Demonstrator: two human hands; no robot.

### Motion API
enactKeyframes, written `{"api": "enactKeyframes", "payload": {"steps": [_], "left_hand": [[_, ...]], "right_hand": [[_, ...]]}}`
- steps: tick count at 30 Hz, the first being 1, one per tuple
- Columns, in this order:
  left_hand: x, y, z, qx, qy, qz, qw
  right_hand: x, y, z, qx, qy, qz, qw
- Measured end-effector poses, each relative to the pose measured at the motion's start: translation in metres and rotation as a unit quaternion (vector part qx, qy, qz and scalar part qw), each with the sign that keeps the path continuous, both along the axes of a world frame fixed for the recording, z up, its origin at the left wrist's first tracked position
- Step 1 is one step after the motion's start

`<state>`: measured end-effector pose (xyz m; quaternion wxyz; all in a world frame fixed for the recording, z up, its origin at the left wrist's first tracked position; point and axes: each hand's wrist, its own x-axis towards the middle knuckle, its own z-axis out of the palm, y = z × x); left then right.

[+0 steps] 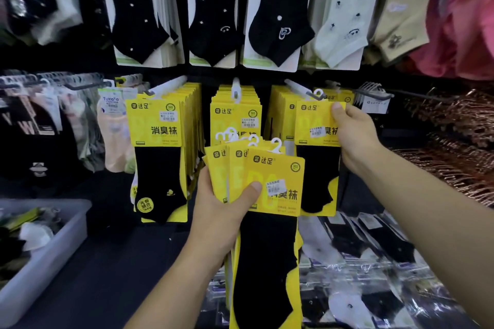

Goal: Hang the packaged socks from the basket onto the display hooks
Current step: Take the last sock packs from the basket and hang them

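The left hand [227, 203] is at about 6 o'clock. Its fingers are wrapped round a bunch of yellow sock packs [275, 184], and its thumb presses on the front one. The packs spread out like a fan, with their white loops sticking up. The right hand [355, 136] is at 3 o'clock, apart from the left hand. It pinches the top corner of one yellow sock pack [316, 141] and holds it up at the display hook [296, 87], at about 1 o'clock. The pack's white loop is right at the tip of the hook, but I cannot tell if it is on. More hanging yellow packs [160, 125] fill the hooks from 9 to 12 o'clock. The grey basket [66, 222] is at 8 o'clock with socks inside. Black socks [278, 21] with little dots hang at 12 o'clock. Wrapped socks [374, 248] lie flat at 5 o'clock.
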<state>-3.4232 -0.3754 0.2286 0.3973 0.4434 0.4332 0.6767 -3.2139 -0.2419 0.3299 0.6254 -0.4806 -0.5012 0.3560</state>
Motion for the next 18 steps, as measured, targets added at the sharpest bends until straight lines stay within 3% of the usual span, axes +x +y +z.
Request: {"api": "enactKeyframes", "payload": {"steps": [8,15,18], "left_hand": [[0.001,0.001,0.001,-0.008,-0.013,-0.004,1.0],[0.001,0.001,0.0,-0.008,-0.018,0.0,1.0],[0.002,-0.001,0.002,-0.002,-0.025,0.002,1.0]], "right_hand": [[-0.008,0.014,-0.004,0.028,-0.113,-0.039,0.992],[-0.007,-0.007,-0.015,0.029,-0.131,-0.112,0.985],[-0.017,-0.045,-0.03,0.012,-0.119,0.015,0.993]]}}
